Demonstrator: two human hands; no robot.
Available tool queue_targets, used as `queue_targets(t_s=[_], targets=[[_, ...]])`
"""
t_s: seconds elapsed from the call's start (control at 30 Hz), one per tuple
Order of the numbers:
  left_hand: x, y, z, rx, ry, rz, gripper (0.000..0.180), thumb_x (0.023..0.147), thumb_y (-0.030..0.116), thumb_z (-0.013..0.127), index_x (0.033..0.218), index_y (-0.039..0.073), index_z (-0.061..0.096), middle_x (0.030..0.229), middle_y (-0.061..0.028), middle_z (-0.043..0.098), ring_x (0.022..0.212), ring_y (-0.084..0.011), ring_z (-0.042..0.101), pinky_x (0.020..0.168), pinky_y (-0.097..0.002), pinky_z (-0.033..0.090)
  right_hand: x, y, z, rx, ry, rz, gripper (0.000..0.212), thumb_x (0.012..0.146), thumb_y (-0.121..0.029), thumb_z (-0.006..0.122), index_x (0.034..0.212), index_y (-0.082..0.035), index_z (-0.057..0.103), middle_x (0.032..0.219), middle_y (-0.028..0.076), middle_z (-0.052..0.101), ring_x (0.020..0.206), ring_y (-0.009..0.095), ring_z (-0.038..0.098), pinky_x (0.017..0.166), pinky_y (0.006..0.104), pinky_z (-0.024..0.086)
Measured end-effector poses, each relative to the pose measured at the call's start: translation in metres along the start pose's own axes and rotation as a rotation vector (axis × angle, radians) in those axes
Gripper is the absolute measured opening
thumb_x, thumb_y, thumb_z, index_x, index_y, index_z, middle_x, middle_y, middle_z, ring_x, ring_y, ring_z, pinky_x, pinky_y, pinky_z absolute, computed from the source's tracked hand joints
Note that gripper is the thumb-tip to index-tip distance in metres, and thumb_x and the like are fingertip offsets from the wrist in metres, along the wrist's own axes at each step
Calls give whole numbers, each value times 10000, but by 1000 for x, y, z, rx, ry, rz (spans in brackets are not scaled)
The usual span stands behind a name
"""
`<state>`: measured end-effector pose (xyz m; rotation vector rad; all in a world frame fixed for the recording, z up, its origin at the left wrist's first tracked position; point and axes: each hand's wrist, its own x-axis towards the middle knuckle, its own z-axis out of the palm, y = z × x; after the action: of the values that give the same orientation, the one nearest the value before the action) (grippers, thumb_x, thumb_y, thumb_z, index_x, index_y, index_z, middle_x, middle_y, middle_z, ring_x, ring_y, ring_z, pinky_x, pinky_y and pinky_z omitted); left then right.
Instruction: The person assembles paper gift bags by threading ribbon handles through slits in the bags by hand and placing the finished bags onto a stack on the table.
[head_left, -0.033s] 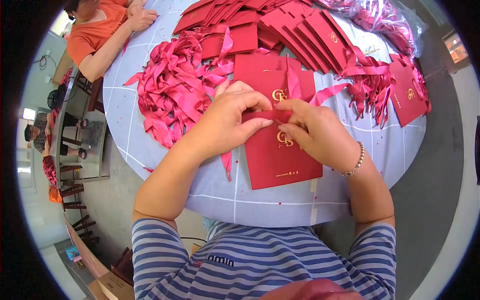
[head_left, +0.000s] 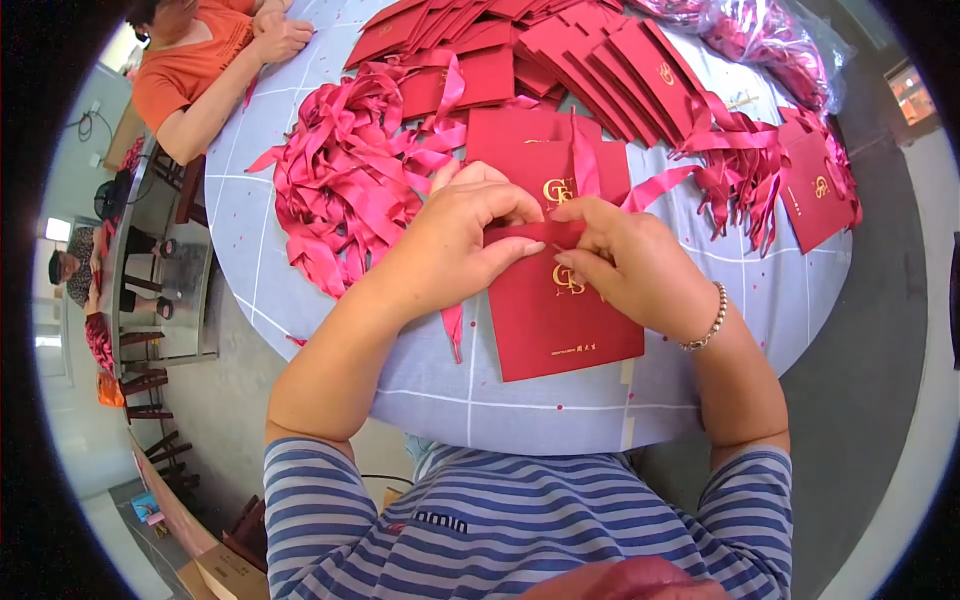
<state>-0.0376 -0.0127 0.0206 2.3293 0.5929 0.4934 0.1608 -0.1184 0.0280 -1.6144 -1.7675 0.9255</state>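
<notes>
A flat red paper bag [head_left: 570, 330] with gold print lies in front of me, its top edge raised a little between my hands. My left hand [head_left: 455, 240] is closed, thumb and fingers pinching that top edge. From the right, my right hand [head_left: 640, 260] meets it with thumb and forefinger bent together on a bit of ribbon at the edge; the fingertips partly hide it. A pink-red ribbon tail [head_left: 453, 335] hangs below my left hand. Another ribbon [head_left: 660, 187] runs off to the right behind my right hand. More red bags [head_left: 605, 155] lie just beyond.
A heap of pink-red ribbons [head_left: 340, 180] lies to the left. Overlapping stacks of red bags [head_left: 600, 75] fill the far side. Bags with ribbons [head_left: 740, 175] and a clear plastic sack [head_left: 770, 45] are at right. A co-worker in an orange shirt [head_left: 190, 75] sits far left.
My right fingertips and the bag's raised edge have shifted very slightly. Everything else looks the same.
</notes>
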Motion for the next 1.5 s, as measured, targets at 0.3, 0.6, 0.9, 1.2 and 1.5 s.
queue_targets(t_s=[0.3, 0.6, 0.9, 1.2, 1.5], targets=[[0, -3, -5, 168, -5, 114, 346, 736, 151, 791, 1050, 70, 669, 907, -45, 622, 921, -213, 553, 912, -383, 400, 6, 12, -1, 48, 176, 36, 188, 860, -102, 682, 999, 3, 613, 716, 160, 674, 613, 267, 667, 539, 341, 481], [-2, -8, 4, -219, 20, -119, 337, 764, 33, 776, 1071, 2, 642, 856, 13, 538, 777, -100, 484, 699, -250, 433, 8, 17, 11, 51, 241, -106, 95, 868, -48, 693, 943, 2, 663, 767, 77, 682, 648, 115, 623, 587, 235, 488], [-3, -8, 4, -219, 36, -169, 322, 771, 33, 773, 1068, 4, 652, 868, 16, 528, 755, -79, 475, 670, -233, 423, 11, 12, 27, 35, 346, -175, 78, 836, -49, 705, 893, -4, 677, 773, 132, 652, 661, 243, 641, 601, 317, 501], [-3, -4, 9, -122, 94, -99, 278, 776, 21, 751, 1036, 7, 654, 850, -4, 543, 741, -100, 494, 668, -249, 431, 15, 16, 33, -64, 392, -238, 79, 816, -33, 703, 835, -9, 630, 752, 146, 616, 682, 309, 624, 598, 381, 490], [-3, 10, 12, -58, 141, -61, 219, 746, -25, 705, 958, 6, 663, 831, -38, 599, 712, -131, 530, 639, -268, 443, 9, -4, 45, -545, 473, -382, 110, 752, -10, 591, 806, -53, 506, 733, 133, 543, 621, 324, 590, 585, 402, 519]])
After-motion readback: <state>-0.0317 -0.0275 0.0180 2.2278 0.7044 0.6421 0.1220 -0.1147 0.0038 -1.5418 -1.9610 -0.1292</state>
